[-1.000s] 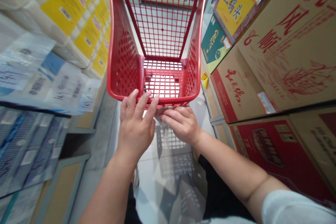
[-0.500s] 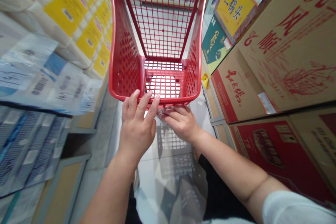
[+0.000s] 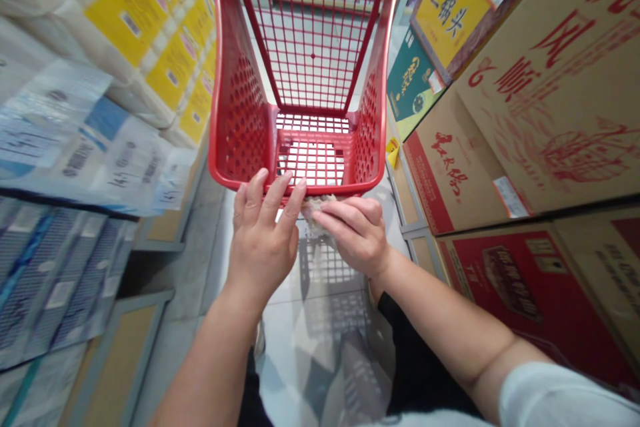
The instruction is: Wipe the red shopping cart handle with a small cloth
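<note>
A red plastic shopping cart (image 3: 367, 147) with mesh walls faces me, its basket bare inside. My left hand (image 3: 263, 233) is closed over the near rim, fingers a little apart and tips just past the edge; its thumb is hidden. Just right of it and below the rim, my right hand (image 3: 361, 233) pinches a crumpled, pale, cloth-like wad (image 3: 317, 210). The wad touches or lies very close to the cart's near edge; its exact kind is unclear.
Yellow-labelled packs (image 3: 135, 23) and white-and-blue packages (image 3: 100, 140) are stacked at left. Cardboard cartons (image 3: 545, 100) and a red carton (image 3: 520, 280) line the right side. Pale floor tiles (image 3: 285, 333) run between, with my feet on them. Shelving crosses the far end.
My right hand has shifted slightly right, and its fingers have bunched up, so more of the pale wad shows. My left hand stays on the rim.
</note>
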A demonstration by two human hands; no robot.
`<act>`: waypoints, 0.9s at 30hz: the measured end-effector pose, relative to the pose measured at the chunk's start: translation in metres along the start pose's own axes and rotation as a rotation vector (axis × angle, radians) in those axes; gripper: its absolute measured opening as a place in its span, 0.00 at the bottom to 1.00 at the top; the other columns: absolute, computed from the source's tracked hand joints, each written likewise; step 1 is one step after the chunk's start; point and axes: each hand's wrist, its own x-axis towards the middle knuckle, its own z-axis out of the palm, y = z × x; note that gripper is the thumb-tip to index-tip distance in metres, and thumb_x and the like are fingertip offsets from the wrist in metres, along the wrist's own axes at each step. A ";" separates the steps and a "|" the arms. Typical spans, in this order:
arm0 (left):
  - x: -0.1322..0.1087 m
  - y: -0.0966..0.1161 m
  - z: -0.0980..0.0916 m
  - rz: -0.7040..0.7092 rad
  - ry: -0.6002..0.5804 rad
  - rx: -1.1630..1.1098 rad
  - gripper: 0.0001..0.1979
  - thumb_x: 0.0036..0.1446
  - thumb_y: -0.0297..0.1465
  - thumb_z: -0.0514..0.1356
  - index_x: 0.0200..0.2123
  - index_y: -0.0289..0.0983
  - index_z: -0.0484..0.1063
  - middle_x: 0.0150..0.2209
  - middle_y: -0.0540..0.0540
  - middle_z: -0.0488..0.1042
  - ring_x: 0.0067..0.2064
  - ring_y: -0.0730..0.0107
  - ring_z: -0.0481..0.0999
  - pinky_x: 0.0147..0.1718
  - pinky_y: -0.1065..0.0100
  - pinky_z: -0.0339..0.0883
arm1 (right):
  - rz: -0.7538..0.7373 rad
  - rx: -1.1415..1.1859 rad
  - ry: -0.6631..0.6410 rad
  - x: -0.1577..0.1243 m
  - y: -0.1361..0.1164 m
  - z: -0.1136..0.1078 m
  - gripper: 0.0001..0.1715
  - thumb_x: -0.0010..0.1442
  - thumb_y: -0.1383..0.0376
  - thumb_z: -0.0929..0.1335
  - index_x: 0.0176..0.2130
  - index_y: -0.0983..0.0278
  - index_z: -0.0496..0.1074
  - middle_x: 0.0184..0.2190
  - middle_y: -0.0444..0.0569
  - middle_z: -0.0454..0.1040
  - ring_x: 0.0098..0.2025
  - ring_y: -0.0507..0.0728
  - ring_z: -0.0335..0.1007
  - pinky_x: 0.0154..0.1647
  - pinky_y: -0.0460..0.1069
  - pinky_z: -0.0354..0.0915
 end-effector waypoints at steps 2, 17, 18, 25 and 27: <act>0.000 0.000 0.000 -0.006 0.002 -0.007 0.32 0.60 0.24 0.54 0.66 0.42 0.53 0.65 0.42 0.57 0.70 0.52 0.45 0.67 0.45 0.43 | 0.002 -0.011 -0.025 0.001 0.000 0.000 0.15 0.66 0.67 0.66 0.52 0.56 0.72 0.49 0.44 0.75 0.48 0.54 0.67 0.53 0.52 0.61; 0.000 -0.001 0.001 -0.004 0.002 -0.013 0.32 0.60 0.24 0.54 0.67 0.42 0.52 0.65 0.42 0.56 0.70 0.52 0.45 0.67 0.45 0.42 | -0.070 -0.090 -0.012 0.008 0.002 0.000 0.12 0.66 0.66 0.66 0.48 0.58 0.74 0.48 0.41 0.76 0.46 0.52 0.66 0.51 0.50 0.59; 0.000 -0.001 0.001 -0.002 0.004 -0.014 0.32 0.60 0.24 0.54 0.67 0.43 0.52 0.65 0.42 0.56 0.70 0.52 0.45 0.66 0.45 0.43 | -0.072 -0.080 0.010 0.008 0.003 0.000 0.12 0.66 0.67 0.66 0.49 0.58 0.74 0.49 0.41 0.76 0.47 0.52 0.67 0.51 0.50 0.60; 0.001 0.000 0.000 -0.003 -0.002 0.001 0.32 0.60 0.24 0.54 0.67 0.43 0.52 0.65 0.42 0.57 0.70 0.51 0.46 0.66 0.45 0.43 | -0.140 -0.070 -0.016 0.007 0.001 0.000 0.10 0.64 0.67 0.69 0.46 0.58 0.75 0.45 0.39 0.78 0.44 0.51 0.68 0.50 0.49 0.61; 0.000 0.000 0.000 -0.001 0.001 -0.001 0.32 0.60 0.25 0.55 0.67 0.43 0.52 0.65 0.42 0.57 0.70 0.51 0.46 0.66 0.45 0.43 | -0.128 -0.052 0.033 0.007 -0.001 -0.003 0.12 0.65 0.67 0.68 0.48 0.57 0.74 0.47 0.39 0.77 0.47 0.51 0.68 0.52 0.49 0.59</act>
